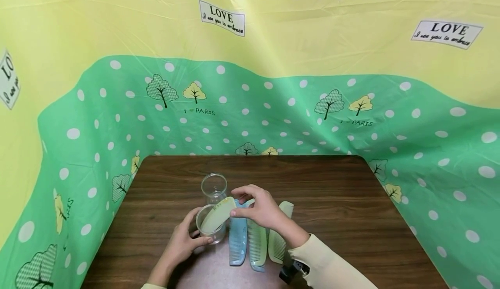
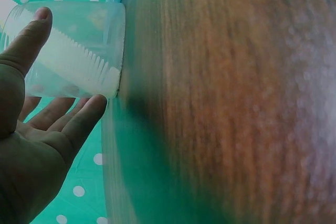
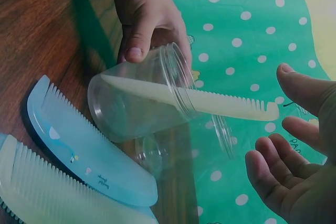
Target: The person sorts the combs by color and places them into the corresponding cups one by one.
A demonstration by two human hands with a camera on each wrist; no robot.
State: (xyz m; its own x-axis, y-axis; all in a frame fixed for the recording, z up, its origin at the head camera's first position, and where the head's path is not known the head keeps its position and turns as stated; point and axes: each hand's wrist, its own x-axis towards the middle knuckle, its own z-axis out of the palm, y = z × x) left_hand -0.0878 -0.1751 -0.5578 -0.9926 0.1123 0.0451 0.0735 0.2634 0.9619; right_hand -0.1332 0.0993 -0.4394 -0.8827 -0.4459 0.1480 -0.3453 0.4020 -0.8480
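A clear jar (image 1: 218,238) stands near the middle of the table, gripped by my left hand (image 1: 182,240) with the thumb on one side and fingers on the other. Inside it leans a pale green comb (image 3: 226,103), its upper end sticking out past the threaded rim. My right hand (image 3: 294,171) is beside that protruding end, fingers loosely bent and spread, with a gap between them and the comb in the right wrist view. In the left wrist view, the comb's lower end shows through the jar wall near the bottom.
A second clear jar (image 1: 214,187) stands just behind the first. To the right lie a blue comb (image 1: 238,241), a green comb (image 1: 258,245) overlapping another blue one, and a further green comb (image 1: 276,246) beneath the right forearm. Polka-dot cloth (image 1: 250,106) hangs around the table (image 1: 332,202).
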